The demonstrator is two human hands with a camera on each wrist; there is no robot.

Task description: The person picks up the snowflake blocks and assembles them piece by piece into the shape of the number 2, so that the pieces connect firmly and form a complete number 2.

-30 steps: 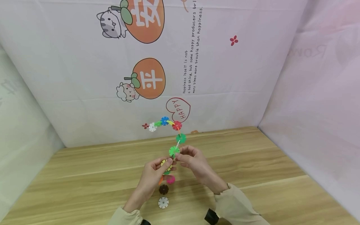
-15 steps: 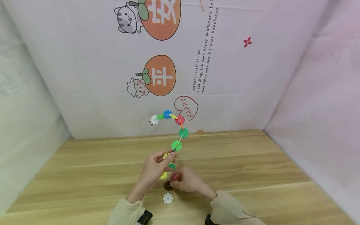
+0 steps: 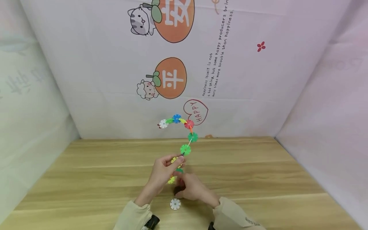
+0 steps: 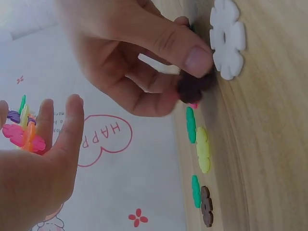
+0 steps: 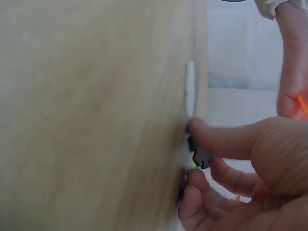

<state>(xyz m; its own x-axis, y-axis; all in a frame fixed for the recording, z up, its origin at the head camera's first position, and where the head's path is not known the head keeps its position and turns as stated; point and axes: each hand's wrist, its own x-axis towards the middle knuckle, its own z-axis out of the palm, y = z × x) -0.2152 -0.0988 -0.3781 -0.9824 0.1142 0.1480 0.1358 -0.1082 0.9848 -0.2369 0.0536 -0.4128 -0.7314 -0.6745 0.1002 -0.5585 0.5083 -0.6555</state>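
A chain of interlocked coloured notched discs, including a blue disc [image 3: 176, 118] and a light green disc [image 3: 185, 149], rises from my left hand [image 3: 161, 172], whose thumb and fingers pinch its lower part. Just below and to the right, my right hand [image 3: 196, 190] pinches a dark disc [image 3: 179, 189] low over the table. The left wrist view shows this dark disc [image 4: 192, 87] between the right hand's [image 4: 130, 53] thumb and fingers. Pink and orange pieces [image 4: 21, 137] show at my left hand [image 4: 43, 178]. In the right wrist view the dark disc [image 5: 201, 158] is partly covered by the thumb.
A white disc [image 3: 175, 204] lies on the wooden table [image 3: 115, 159], nearer the body than my right hand. Beyond it, in the left wrist view, lie green, yellow [image 4: 203, 150] and brown [image 4: 207, 206] discs. Printed white sheets [image 3: 109, 80] stand behind and at both sides.
My right hand has left the chain beside my left hand, moved down to the loose discs and taken hold of the dark one. My left hand keeps its hold. The head view has shifted slightly.
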